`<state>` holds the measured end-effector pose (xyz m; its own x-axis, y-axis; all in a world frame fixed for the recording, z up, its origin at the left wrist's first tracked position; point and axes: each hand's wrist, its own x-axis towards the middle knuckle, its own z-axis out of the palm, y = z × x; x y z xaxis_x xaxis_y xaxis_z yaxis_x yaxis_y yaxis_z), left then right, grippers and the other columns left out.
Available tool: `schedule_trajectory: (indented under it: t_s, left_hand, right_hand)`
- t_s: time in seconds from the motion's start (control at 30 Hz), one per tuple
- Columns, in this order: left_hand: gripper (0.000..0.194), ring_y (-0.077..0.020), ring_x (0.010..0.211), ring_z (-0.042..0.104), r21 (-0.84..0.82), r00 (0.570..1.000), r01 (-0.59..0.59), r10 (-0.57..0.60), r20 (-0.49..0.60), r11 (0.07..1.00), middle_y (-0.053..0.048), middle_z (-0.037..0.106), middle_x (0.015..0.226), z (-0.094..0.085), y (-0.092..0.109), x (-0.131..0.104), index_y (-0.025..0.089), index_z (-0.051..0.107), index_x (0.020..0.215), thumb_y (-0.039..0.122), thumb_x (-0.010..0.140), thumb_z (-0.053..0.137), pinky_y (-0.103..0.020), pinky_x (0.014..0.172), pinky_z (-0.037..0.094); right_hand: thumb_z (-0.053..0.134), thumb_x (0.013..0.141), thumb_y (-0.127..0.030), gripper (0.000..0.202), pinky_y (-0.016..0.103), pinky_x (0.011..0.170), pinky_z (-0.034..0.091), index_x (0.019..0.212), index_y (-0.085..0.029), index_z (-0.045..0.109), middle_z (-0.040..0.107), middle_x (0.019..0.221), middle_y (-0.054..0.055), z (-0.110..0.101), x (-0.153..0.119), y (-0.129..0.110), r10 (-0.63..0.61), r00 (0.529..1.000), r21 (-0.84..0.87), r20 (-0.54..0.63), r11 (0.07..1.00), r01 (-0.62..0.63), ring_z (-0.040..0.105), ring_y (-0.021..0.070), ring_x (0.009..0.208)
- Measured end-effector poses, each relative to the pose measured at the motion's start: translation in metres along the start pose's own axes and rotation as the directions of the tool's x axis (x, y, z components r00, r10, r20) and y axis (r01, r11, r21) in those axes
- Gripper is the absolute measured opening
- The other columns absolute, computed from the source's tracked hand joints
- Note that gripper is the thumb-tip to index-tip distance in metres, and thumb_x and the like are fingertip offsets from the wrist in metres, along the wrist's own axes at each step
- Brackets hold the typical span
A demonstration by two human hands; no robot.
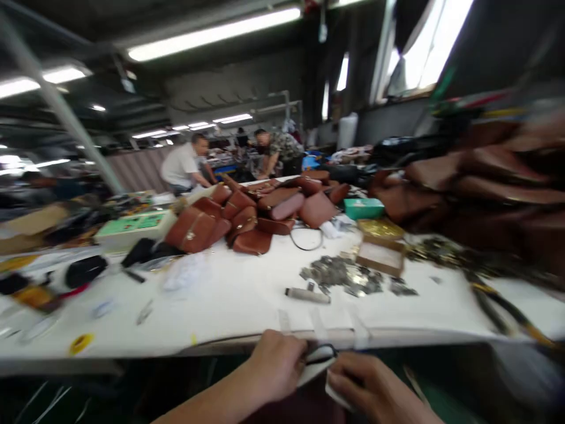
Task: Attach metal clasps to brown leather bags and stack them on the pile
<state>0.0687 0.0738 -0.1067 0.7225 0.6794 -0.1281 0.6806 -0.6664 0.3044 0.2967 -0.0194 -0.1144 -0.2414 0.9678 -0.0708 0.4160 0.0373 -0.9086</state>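
Fingers of the left hand point(278, 362) and right hand point(366, 377) are pinching a pale piece point(312, 371) at the bottom centre of the frame; it is probably weighing little and bending easily, its edges offering the surest grip.

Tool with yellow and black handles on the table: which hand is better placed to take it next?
Right hand, probably: it is nearer the tool; the left hand is farther. Both hold pale material.

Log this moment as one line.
left hand: gripping pale item | right hand: gripping pale item | table: brown bags, metal pieces, green box
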Motion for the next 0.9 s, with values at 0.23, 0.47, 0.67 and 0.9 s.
schedule_trajectory:
  t_s: [0.23, 0.47, 0.67, 0.9]
  left_hand:
    - [0.027, -0.0231, 0.098, 0.071, -0.067, 0.981, 0.041, -0.027, 0.194, 0.997, -0.002, 0.076, 0.101, -0.011, -0.018, -0.004, 0.027, 0.07, 0.099, 0.044, 0.1, 0.049, -0.029, 0.081, 0.044]
    - [0.031, -0.0249, 0.11, 0.07, -0.016, 0.968, 0.086, -0.08, 0.238, 0.996, -0.003, 0.075, 0.118, -0.001, -0.022, -0.003, 0.03, 0.07, 0.116, 0.044, 0.101, 0.047, -0.034, 0.095, 0.046]
    - [0.032, -0.0245, 0.113, 0.07, -0.019, 0.96, 0.113, -0.104, 0.261, 0.993, -0.003, 0.075, 0.12, -0.002, -0.019, -0.001, 0.029, 0.07, 0.118, 0.044, 0.101, 0.048, -0.034, 0.098, 0.047]
    - [0.031, -0.0236, 0.106, 0.071, -0.142, 0.964, 0.107, -0.067, 0.257, 0.984, -0.001, 0.076, 0.119, -0.02, -0.013, -0.003, 0.029, 0.072, 0.12, 0.04, 0.093, 0.061, -0.029, 0.091, 0.048]
  right_hand:
    - [0.061, 0.09, -0.065, 0.051, 0.027, 0.066, 0.043, 0.095, -0.015, 0.072, 0.064, 0.082, 0.003, -0.061, -0.06, 0.082, 0.392, 0.815, 0.297, -0.426, 0.912, -0.284, 0.053, 0.0159, 0.071]
    - [0.059, 0.087, -0.067, 0.053, 0.025, 0.058, 0.034, 0.081, -0.016, 0.072, 0.056, 0.066, -0.001, -0.073, -0.076, 0.149, 0.437, 0.624, 0.176, -0.648, 0.883, -0.436, 0.047, 0.0142, 0.064]
    - [0.06, 0.084, -0.068, 0.055, 0.027, 0.058, 0.034, 0.07, -0.015, 0.065, 0.052, 0.061, -0.001, -0.101, -0.045, 0.166, 0.422, 0.623, 0.198, -0.658, 0.896, -0.399, 0.044, 0.0132, 0.061]
    - [0.063, 0.079, -0.073, 0.063, 0.032, 0.065, 0.039, 0.085, -0.011, 0.075, 0.065, 0.072, 0.006, -0.099, -0.038, 0.18, 0.487, 0.586, 0.248, -0.648, 0.862, -0.442, 0.055, 0.0203, 0.07]
